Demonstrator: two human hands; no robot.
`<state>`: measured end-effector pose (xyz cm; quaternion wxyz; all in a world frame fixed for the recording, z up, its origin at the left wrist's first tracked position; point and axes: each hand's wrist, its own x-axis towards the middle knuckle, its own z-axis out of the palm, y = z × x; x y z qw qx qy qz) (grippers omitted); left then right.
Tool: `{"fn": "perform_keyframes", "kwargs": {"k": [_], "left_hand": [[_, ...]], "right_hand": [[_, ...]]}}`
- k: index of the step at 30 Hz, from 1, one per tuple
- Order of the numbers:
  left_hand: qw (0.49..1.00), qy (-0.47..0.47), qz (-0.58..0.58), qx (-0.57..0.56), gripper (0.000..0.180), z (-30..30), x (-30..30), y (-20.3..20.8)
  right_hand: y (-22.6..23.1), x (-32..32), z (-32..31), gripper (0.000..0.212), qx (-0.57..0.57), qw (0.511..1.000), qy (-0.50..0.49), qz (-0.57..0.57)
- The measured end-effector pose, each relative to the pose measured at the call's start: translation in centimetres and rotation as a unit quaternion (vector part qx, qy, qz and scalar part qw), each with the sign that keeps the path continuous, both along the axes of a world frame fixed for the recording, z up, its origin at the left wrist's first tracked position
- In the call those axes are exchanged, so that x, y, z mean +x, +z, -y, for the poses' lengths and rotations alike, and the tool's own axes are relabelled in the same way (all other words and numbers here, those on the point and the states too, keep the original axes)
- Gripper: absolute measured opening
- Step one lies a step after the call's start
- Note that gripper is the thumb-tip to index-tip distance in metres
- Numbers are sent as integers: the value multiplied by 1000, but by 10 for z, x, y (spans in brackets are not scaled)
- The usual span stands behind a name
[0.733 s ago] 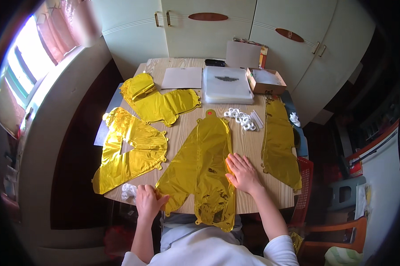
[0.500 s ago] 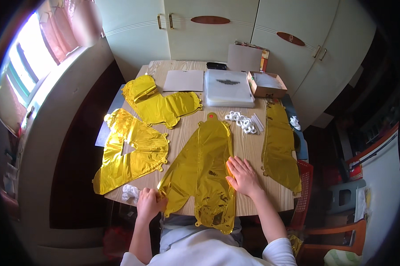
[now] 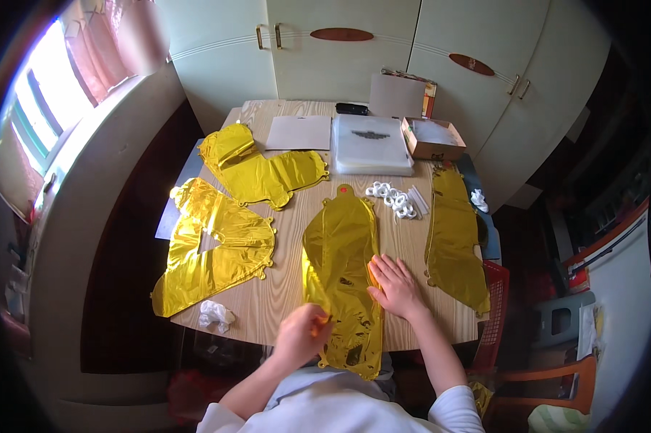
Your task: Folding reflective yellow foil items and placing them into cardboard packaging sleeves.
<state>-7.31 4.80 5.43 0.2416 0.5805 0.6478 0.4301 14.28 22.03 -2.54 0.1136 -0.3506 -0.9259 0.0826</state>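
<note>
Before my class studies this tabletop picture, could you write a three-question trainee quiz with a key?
1. True or false: the white rings lie left of the middle gold foil.
2. Which hand rests at that foil's right edge, fingers spread out flat? A) left hand; B) right hand.
3. Fill in: the clear plastic stack sits between the flat pale card and the ____.

Key: 1 false; 2 B; 3 open box.
</note>
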Motion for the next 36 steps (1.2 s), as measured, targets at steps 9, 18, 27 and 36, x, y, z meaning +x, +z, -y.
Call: {"fn": "perform_keyframes", "kwargs": {"k": [9,18,27,36], "left_hand": [[976,-110,-177,58,21,-48,51,-34],[959,-176,-200,95,22,-50,42,-31],[891,-219,-396,34,73,-118,-58,-44],[872,-242,-426,3,88,-136,-75,-61]], "right_hand": [[14,-1,6,40,0,966,21,-256],[17,-15,24,33,-187,948,-18,-256],[1,-16,30,26,-140,949,-22,-283],[8,-16,31,10,-98,963,0,-252]]}}
